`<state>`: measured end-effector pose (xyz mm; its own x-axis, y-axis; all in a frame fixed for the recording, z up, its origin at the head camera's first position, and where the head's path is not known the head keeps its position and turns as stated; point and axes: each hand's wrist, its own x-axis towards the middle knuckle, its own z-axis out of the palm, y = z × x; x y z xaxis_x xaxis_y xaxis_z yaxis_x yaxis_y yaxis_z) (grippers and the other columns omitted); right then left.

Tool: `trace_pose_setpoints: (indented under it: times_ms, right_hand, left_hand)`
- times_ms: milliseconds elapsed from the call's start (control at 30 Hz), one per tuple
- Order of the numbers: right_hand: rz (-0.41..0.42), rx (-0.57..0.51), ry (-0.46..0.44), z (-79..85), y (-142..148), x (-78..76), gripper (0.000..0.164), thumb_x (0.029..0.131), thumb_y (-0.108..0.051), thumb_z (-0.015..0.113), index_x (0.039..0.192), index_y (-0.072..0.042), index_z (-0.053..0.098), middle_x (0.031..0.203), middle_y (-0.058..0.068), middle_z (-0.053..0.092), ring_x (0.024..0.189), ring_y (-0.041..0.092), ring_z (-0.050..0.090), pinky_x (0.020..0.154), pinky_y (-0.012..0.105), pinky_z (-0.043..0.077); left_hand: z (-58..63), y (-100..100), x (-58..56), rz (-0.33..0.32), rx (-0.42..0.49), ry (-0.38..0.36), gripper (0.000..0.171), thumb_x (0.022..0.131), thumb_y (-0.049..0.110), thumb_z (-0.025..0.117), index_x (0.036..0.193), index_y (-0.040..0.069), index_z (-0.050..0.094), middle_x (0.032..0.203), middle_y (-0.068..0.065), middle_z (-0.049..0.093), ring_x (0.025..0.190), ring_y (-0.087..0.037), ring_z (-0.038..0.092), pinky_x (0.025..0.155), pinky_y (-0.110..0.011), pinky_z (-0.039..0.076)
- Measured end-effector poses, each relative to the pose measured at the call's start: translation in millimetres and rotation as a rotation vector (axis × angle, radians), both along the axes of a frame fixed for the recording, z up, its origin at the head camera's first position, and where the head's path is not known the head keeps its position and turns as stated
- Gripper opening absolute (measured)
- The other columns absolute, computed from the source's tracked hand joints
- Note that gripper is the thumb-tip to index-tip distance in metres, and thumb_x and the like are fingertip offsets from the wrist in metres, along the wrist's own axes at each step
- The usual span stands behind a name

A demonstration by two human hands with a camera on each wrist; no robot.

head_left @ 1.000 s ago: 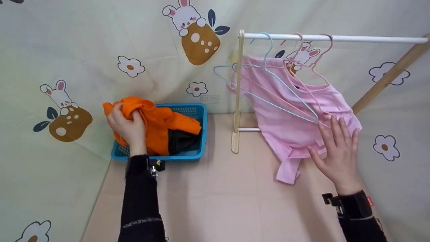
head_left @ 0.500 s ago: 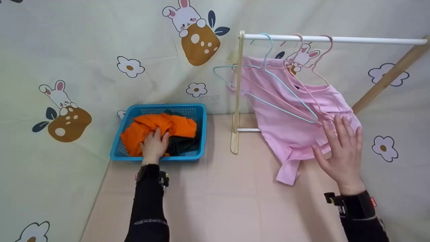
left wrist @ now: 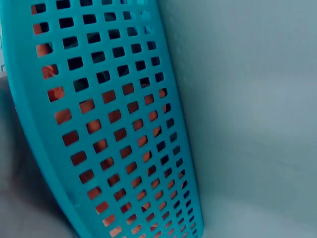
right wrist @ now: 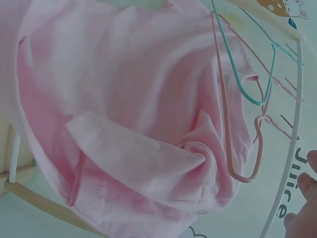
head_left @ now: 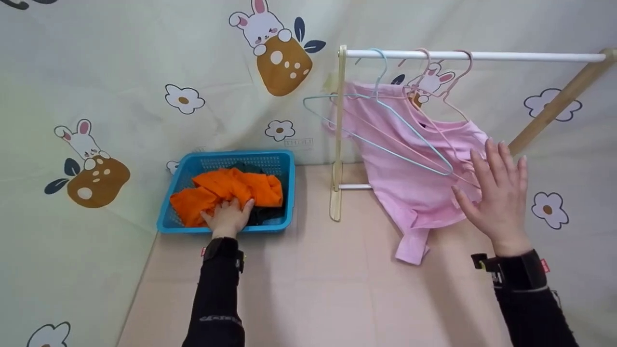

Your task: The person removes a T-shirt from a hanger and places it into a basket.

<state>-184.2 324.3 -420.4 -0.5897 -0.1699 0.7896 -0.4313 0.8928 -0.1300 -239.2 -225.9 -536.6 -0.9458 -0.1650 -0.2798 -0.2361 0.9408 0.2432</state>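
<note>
Beneath left hand [head_left: 228, 220], fingers spread, orange garment [head_left: 226, 187] is lying in basket [head_left: 241, 153], no longer being lifted as second ago: apparently being set down. Right hand [head_left: 503, 209], fingers straight, is hovering beside pink shirt [head_left: 409, 193].

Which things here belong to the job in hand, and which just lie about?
Likely in the job:
left hand, touching the orange cloth garment
blue perforated plastic basket
dark cloth in it
right hand, near the pink fabric shirt
thin pink hangers; thin mint-green hanger
wooden rack with white rail

Just surroundings:
cream sheet printed with rabbits and flowers
beige floor
</note>
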Motion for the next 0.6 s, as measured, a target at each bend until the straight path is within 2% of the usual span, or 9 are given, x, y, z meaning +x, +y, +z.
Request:
trace_pose_setpoints:
  times_ms: [200, 367, 600]
  right_hand:
    - [-0.007, 0.04, -0.111, 19.8, 4, -17.7, 0.073, 0.094, -0.057, 0.047, 0.151, -0.013, 0.04, 0.16, 0.011, 0.029, 0.148, 0.031, 0.02, 0.117, 0.056, 0.002]
    - [0.0, 0.025, -0.227, 33.1, 5, -29.0, 0.072, 0.094, -0.05, 0.053, 0.153, -0.011, 0.037, 0.161, 0.011, 0.026, 0.149, 0.031, 0.017, 0.118, 0.051, -0.001]
    - [-0.001, -0.009, -0.314, 48.9, 3, -42.6, 0.071, 0.097, -0.049, 0.051, 0.154, -0.01, 0.034, 0.158, 0.016, 0.031, 0.147, 0.033, 0.021, 0.118, 0.048, 0.0]
  left_hand:
    - [-8.2, 7, 4.1, 0.017, -0.058, 0.026, 0.09, 0.097, 0.071, 0.016, 0.157, 0.004, 0.019, 0.159, -0.028, 0.016, 0.145, -0.048, 0.01, 0.105, -0.073, -0.011]
    - [-10.9, 11, 13.7, 0.029, -0.07, 0.081, 0.093, 0.096, 0.072, 0.018, 0.157, 0.002, 0.014, 0.159, -0.029, 0.015, 0.145, -0.048, 0.01, 0.105, -0.072, -0.011]
    - [-7.5, 16, 29.4, -0.018, -0.041, 0.148, 0.096, 0.096, 0.071, 0.023, 0.156, -0.003, 0.011, 0.16, -0.029, 0.01, 0.146, -0.047, 0.008, 0.107, -0.071, -0.011]
